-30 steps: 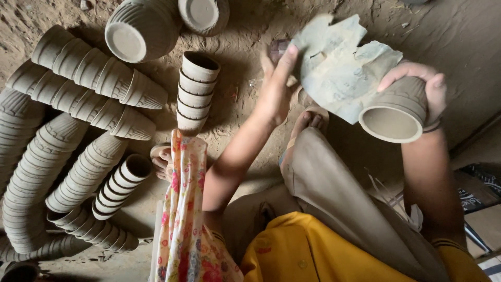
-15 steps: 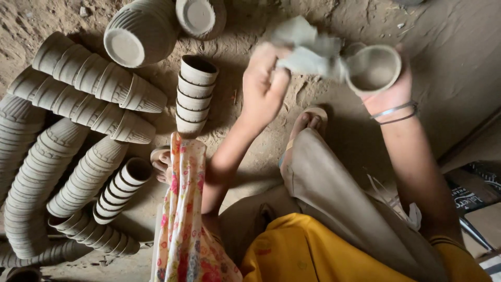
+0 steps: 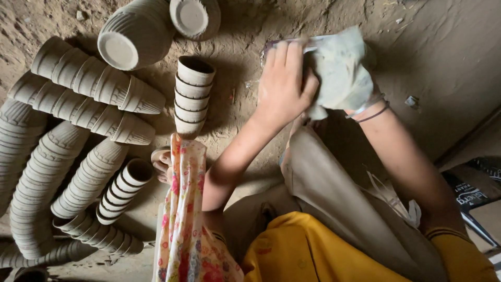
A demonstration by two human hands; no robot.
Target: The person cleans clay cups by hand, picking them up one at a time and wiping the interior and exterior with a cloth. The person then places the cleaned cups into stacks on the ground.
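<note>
Soft, even daylight lit the dirt floor (image 3: 449, 57), brightest toward its upper right corner. Shadows were gentle, deepest between the cup stacks (image 3: 94, 89) at the left edge. No glare showed. The left hand (image 3: 282, 89) and cloth (image 3: 342, 70) were slightly motion-blurred; edges bowed mildly.

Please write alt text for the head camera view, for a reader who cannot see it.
Both hands, left hand and right hand, press a pale cloth together above a dirt floor. Stacks of grey clay cups lie to the left, one short stack upright.
</note>
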